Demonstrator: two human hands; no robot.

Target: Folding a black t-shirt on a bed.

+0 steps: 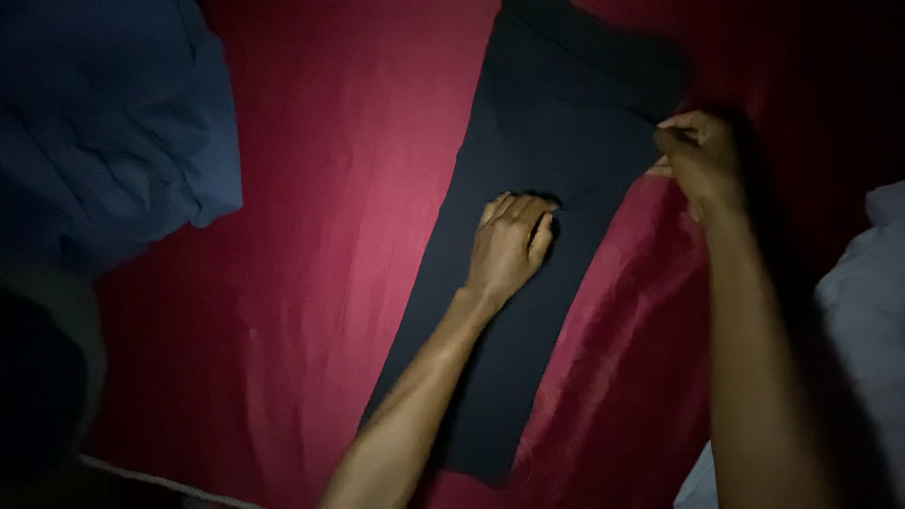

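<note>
A red bedsheet (311, 236) is spread over the bed, and a long dark garment (537, 141) is laid on it, running from 12 o'clock down to 6 o'clock. It is seen already flattened and narrowed into a strip; no cross fold is made yet. A blue cloth (104, 123) is heaped at 10 o'clock, a white one (863, 292) at 3 o'clock. The left hand (509, 245) is pressed flat, fingers open, on the garment's middle. The garment's edge at 2 o'clock is pinched by the right hand (702, 155).
</note>
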